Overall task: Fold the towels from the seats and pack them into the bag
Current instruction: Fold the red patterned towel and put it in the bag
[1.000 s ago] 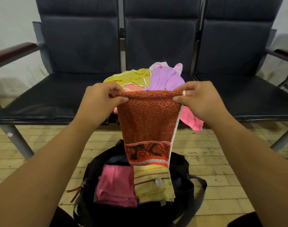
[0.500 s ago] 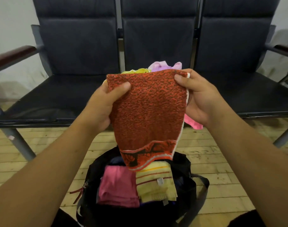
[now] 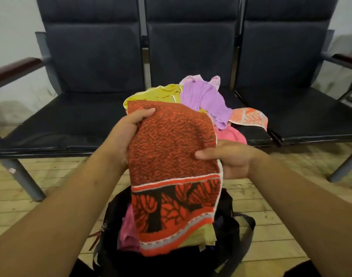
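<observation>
A folded red-orange towel (image 3: 171, 152) with a black leaf border hangs between my hands above the open black bag (image 3: 229, 220). My left hand (image 3: 125, 132) grips its upper left edge, thumb on top. My right hand (image 3: 231, 158) holds its right edge lower down, thumb pressed on the front. Inside the bag lie a folded pink towel (image 3: 128, 228) and a yellow-green one (image 3: 201, 234), both partly hidden by the red towel. On the middle seat sits a loose pile: a yellow towel (image 3: 161, 91), a lilac towel (image 3: 205, 98), a pink towel (image 3: 233, 134) and an orange patterned towel (image 3: 249, 115).
A row of three dark padded seats (image 3: 75, 120) with metal legs (image 3: 25, 176) and brown armrests (image 3: 13, 68) stands on a pale wooden plank floor (image 3: 57, 198). The bag rests on the floor in front of the middle seat, with a strap (image 3: 249, 232) trailing right.
The towel has come down and tilted flatter toward the bag. My right hand slid from the top corner to the right edge lower down. The pile on the seat shows again.
</observation>
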Demonstrator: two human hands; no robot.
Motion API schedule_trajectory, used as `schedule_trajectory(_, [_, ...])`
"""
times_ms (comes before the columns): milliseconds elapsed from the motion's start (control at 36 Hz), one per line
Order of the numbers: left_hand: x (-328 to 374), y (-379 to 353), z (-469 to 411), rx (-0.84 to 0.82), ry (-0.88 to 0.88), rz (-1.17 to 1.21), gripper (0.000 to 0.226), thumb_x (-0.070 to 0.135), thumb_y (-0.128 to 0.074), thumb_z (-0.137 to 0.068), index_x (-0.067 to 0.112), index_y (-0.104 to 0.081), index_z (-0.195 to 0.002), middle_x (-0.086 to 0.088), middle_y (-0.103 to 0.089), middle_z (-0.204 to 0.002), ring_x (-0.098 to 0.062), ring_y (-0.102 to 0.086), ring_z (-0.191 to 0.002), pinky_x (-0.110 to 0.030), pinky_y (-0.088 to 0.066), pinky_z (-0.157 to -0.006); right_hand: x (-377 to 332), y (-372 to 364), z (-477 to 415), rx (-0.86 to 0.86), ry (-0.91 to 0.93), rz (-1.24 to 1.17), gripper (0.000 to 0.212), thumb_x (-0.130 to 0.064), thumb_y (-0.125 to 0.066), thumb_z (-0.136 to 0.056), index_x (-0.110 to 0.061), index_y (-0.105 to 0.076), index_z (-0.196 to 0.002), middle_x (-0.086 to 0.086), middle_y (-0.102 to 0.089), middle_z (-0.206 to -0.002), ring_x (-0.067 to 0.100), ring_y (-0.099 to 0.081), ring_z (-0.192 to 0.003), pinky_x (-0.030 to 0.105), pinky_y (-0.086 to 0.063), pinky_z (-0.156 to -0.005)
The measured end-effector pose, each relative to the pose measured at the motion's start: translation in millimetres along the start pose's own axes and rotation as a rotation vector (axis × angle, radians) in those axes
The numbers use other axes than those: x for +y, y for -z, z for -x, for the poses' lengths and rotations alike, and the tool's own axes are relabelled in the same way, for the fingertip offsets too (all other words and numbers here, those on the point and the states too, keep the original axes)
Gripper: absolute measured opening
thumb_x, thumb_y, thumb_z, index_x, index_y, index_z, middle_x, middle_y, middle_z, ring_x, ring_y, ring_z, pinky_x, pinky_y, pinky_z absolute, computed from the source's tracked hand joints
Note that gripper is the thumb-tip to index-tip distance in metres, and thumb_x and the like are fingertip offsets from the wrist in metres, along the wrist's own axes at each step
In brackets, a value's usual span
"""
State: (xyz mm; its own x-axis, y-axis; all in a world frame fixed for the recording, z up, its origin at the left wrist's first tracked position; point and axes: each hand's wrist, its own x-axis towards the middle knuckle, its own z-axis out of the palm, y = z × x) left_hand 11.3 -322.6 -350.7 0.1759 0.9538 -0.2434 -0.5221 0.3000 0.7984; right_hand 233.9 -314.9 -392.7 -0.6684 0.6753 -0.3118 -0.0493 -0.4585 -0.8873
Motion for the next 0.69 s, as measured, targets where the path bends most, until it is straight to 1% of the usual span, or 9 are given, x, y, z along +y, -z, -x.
schedule_trajectory(83, [3.4,8.3,-4.0,0.045,-0.049,0.015,0.026,0.022,-0.055,-0.095,0.01,-0.07,-0.076,-0.003,-0.066,-0.073,-0.016,-0.064,-0.06,-0.026,-0.052,-0.06,-7.5,-7.6,-4.2,0.047,0.068,-0.043,0.035,-0.003,-0.068,-0.079,-0.006,-0.073,-0.113,0.017,-0.071,-0.119,0.029,-0.071,-0.104,0.04,-0.057,-0.093])
schedule_trajectory(139, [6.1,12.6,-2.8,-0.009,-0.048,0.054,0.041,0.04,-0.055,-0.095,0.014,-0.072,-0.068,0.001,-0.062,-0.071,-0.013,-0.059,-0.058,-0.023,-0.049,-0.06,-14.1,-11.3,-4.9,0.067,0.151,-0.134,0.037,-0.002,-0.066,-0.082,-0.003,-0.068,-0.119,0.02,-0.07,-0.119,0.033,-0.071,-0.103,0.044,-0.057,-0.093])
schedule_trajectory(222, [5.9,16.1,1.7,-0.175,0.056,-0.048,0.065,0.072,-0.059,-0.075,0.018,-0.074,-0.108,-0.004,-0.069,-0.099,-0.021,-0.065,-0.09,-0.038,-0.05,-0.093,-24.0,-16.0,-2.4,0.14,0.259,-0.237,0.03,-0.008,-0.06,-0.082,0.001,-0.073,-0.108,0.02,-0.074,-0.106,0.031,-0.074,-0.089,0.044,-0.061,-0.083])
schedule_trajectory(250, [3.0,18.3,1.7,-0.214,0.068,-0.122,0.072,0.074,-0.059,-0.071,0.019,-0.071,-0.115,-0.006,-0.07,-0.105,-0.023,-0.066,-0.096,-0.041,-0.051,-0.095,-26.5,-16.0,-1.7,0.154,0.277,-0.256,0.027,-0.01,-0.06,-0.083,0.001,-0.076,-0.102,0.019,-0.074,-0.103,0.031,-0.074,-0.086,0.043,-0.062,-0.081])
schedule_trajectory(333, [-6.5,16.4,3.1,-0.226,0.051,-0.301,0.034,0.047,-0.071,-0.077,0.021,-0.077,-0.096,-0.009,-0.073,-0.102,-0.024,-0.071,-0.088,-0.038,-0.06,-0.081,-31.0,-12.0,-1.9,0.23,0.27,-0.281,0.024,-0.013,-0.06,-0.084,0.001,-0.079,-0.091,0.018,-0.075,-0.097,0.03,-0.074,-0.081,0.043,-0.061,-0.079])
schedule_trajectory(389, [-11.2,14.0,3.9,-0.192,0.033,-0.358,0.012,0.024,-0.071,-0.08,0.02,-0.08,-0.086,-0.013,-0.075,-0.101,-0.024,-0.073,-0.085,-0.038,-0.06,-0.083,-32.9,-7.8,-2.6,0.291,0.221,-0.252,0.024,-0.012,-0.062,-0.084,0.002,-0.077,-0.097,0.02,-0.074,-0.1,0.031,-0.073,-0.083,0.044,-0.059,-0.082])
schedule_trajectory(500, [-15.7,11.1,4.1,-0.135,-0.01,-0.275,0.014,0.016,-0.066,-0.082,0.015,-0.08,-0.081,-0.016,-0.075,-0.098,-0.025,-0.073,-0.082,-0.039,-0.06,-0.082,-34.0,-1.2,0.6,0.336,0.142,-0.186,0.034,-0.014,-0.063,-0.085,0.0,-0.067,-0.116,0.019,-0.072,-0.105,0.028,-0.072,-0.084,0.041,-0.061,-0.08])
schedule_trajectory(611, [-16.1,3.6,7.3,-0.078,-0.081,-0.187,0.011,0.018,-0.061,-0.092,0.012,-0.07,-0.093,-0.012,-0.076,-0.093,-0.023,-0.074,-0.079,-0.038,-0.061,-0.079,-33.8,6.1,5.9,0.288,0.212,-0.276,0.038,-0.036,-0.066,-0.085,-0.006,-0.074,-0.107,0.015,-0.072,-0.101,0.029,-0.07,-0.087,0.042,-0.057,-0.087])
schedule_trajectory(694, [-15.5,3.0,6.7,-0.059,-0.088,-0.148,0.013,0.022,-0.06,-0.095,0.011,-0.067,-0.099,-0.012,-0.076,-0.092,-0.022,-0.074,-0.079,-0.036,-0.062,-0.075,-30.0,3.1,7.8,0.229,0.165,-0.162,0.038,-0.035,-0.065,-0.083,-0.006,-0.072,-0.108,0.014,-0.074,-0.098,0.027,-0.072,-0.085,0.04,-0.062,-0.079])
